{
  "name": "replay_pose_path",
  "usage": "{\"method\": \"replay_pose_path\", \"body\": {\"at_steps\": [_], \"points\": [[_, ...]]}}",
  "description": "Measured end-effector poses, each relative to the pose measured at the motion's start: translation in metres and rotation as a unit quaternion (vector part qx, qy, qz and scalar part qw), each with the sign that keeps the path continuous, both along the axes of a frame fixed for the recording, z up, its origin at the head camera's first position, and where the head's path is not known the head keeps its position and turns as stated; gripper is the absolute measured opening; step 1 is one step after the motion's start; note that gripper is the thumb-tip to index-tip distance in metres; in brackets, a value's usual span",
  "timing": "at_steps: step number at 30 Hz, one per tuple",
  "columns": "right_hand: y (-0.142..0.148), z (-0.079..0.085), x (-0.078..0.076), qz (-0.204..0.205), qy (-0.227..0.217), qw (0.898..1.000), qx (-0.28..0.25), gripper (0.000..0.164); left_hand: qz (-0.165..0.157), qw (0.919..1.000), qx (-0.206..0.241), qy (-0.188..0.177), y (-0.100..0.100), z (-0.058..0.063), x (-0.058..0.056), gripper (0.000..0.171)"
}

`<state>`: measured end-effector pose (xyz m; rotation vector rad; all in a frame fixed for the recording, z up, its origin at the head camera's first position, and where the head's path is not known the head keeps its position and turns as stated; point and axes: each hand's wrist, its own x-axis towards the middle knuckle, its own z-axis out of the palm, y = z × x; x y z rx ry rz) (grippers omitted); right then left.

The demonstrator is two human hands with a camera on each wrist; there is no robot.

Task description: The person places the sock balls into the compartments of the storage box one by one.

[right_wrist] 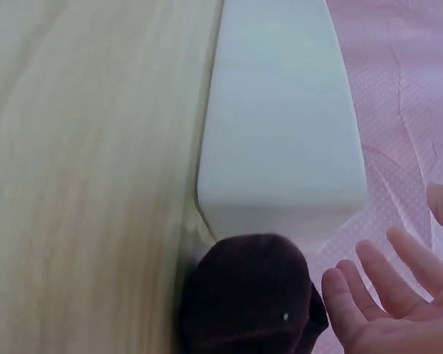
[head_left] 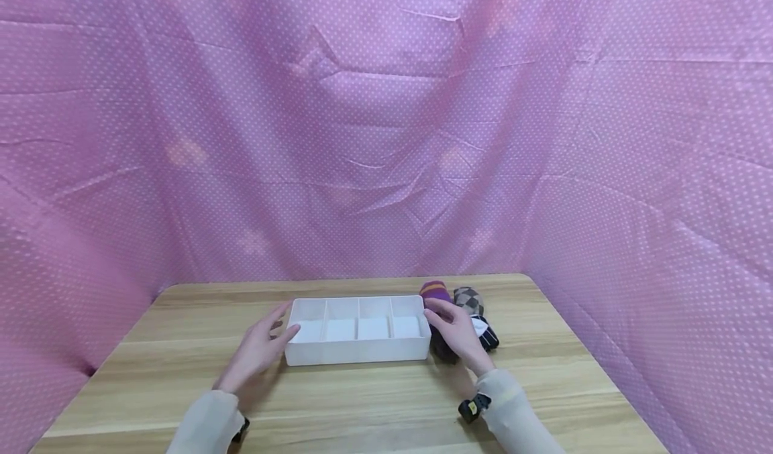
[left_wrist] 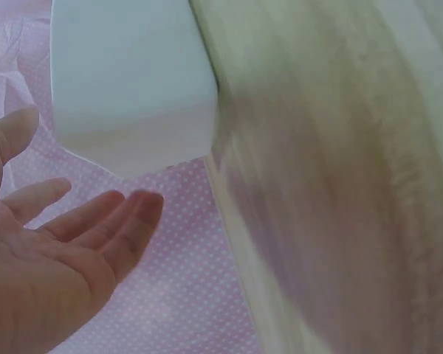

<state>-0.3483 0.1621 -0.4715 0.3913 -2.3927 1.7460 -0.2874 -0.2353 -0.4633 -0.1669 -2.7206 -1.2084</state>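
A white plastic box [head_left: 357, 354] with a row of several compartments rests on the table, its bare compartment floors showing. By its left end is my left hand [head_left: 256, 348], fingers spread and holding nothing. The left wrist view shows those relaxed fingers [left_wrist: 136, 228] just off the box's end [left_wrist: 133, 81]. At the right end my right hand [head_left: 457, 334] is stretched out, its fingertips at the rim in the head view. A dark brown rolled sock [right_wrist: 244, 299] lies against that end, partly under the right hand in the head view.
More rolled socks lie right of the box: a purple one with an orange stripe [head_left: 435, 289], a grey checked one [head_left: 468, 300] and a black one with white lines [head_left: 489, 337]. The wooden table [head_left: 338, 407] meets a pink dotted curtain [head_left: 350, 226] at the back and sides.
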Motion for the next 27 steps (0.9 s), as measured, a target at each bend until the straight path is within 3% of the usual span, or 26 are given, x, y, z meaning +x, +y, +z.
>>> {"method": "replay_pose_path", "body": {"at_steps": [4, 11, 16, 27], "points": [[0.006, 0.001, -0.001, -0.007, -0.004, 1.0, -0.016, 0.039, -0.028, 0.9986, 0.045, -0.008, -0.004, -0.002, -0.001, 0.068], [0.023, 0.004, 0.0, 0.005, -0.018, 0.999, -0.029, 0.041, -0.088, 0.9883, 0.118, -0.043, -0.011, -0.008, -0.003, 0.076], [0.039, 0.004, -0.006, 0.017, -0.008, 0.999, -0.047, 0.043, -0.099, 0.9813, 0.149, -0.072, -0.014, -0.014, -0.003, 0.078], [0.078, 0.002, -0.019, 0.058, -0.04, 0.996, -0.047, 0.051, -0.102, 0.9811, 0.128, -0.104, -0.018, -0.01, 0.001, 0.078]]}}
